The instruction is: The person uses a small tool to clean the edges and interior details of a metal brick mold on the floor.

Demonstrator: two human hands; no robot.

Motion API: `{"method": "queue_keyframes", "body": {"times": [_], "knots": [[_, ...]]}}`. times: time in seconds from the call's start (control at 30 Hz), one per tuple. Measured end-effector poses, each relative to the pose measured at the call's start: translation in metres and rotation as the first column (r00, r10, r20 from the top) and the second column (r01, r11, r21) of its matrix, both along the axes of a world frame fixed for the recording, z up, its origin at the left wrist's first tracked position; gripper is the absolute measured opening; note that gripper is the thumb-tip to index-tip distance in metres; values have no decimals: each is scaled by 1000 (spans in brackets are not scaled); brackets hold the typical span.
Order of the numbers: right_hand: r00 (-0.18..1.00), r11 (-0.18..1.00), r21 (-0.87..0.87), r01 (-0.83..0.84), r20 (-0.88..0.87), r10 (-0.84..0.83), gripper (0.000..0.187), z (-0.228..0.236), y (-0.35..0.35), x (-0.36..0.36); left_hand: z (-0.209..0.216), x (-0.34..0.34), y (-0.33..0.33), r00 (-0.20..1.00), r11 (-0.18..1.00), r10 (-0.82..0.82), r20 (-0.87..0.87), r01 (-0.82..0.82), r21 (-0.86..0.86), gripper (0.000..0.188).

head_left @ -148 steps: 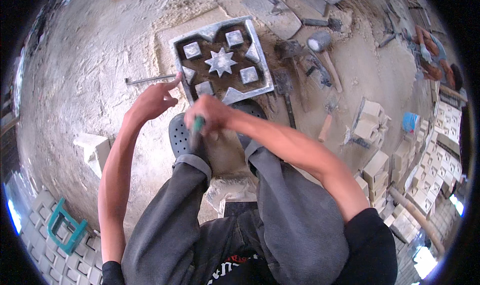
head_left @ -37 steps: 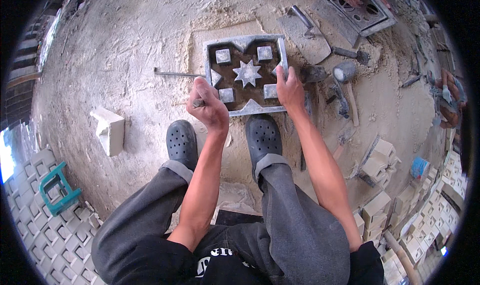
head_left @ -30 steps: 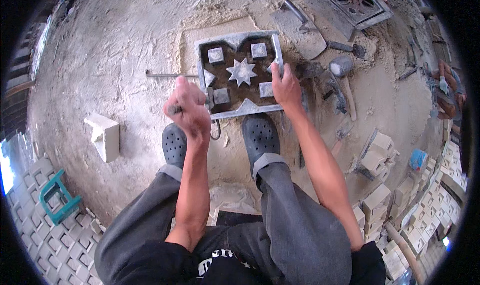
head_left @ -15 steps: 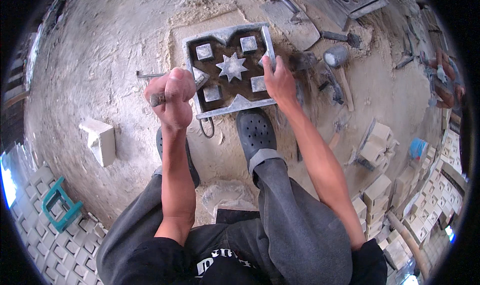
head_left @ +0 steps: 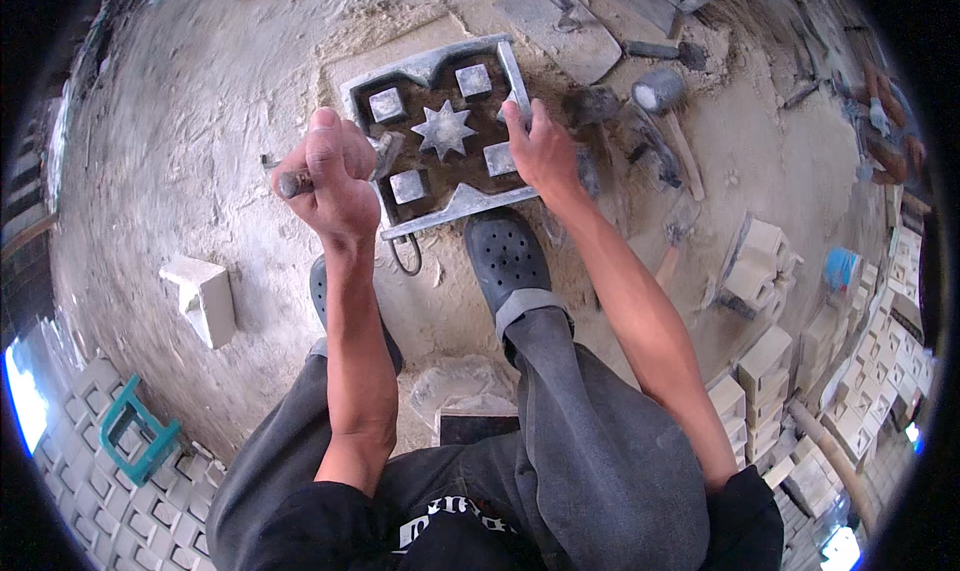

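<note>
My left fingers (head_left: 324, 156) are curled into a tight fist, forearm nearly straight ahead; my right fingers (head_left: 540, 119) pinch, that forearm slanting inward.

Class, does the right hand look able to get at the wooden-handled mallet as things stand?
Probably, if the right hand frees its grip from the grey frame: the mallet lies farther right, its handle looking uncovered.

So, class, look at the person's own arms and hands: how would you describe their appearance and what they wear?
The left hand and right hand are bare: no gloves, rings or watch visible. Both forearms are uncovered too. A short black sleeve covers the upper right arm, with a matching left sleeve.
</note>
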State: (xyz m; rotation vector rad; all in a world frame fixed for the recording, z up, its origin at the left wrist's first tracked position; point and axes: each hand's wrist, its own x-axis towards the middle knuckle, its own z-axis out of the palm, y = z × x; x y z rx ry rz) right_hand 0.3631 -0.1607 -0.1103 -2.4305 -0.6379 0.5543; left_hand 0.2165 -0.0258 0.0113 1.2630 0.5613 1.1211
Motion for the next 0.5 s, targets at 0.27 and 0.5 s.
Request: {"method": "queue_keyframes", "body": {"times": [0.27, 0.5], "knots": [[1000, 1000, -12, 8, -19, -8, 56, 1, 0, -2, -10, 2, -4, 999, 998, -45, -24, 44, -33, 47], [1000, 1000, -5, -7, -30, 7, 55, -4, -4, 1, -25, -5, 6, 992, 988, -120, -32, 116, -102, 48]]}}
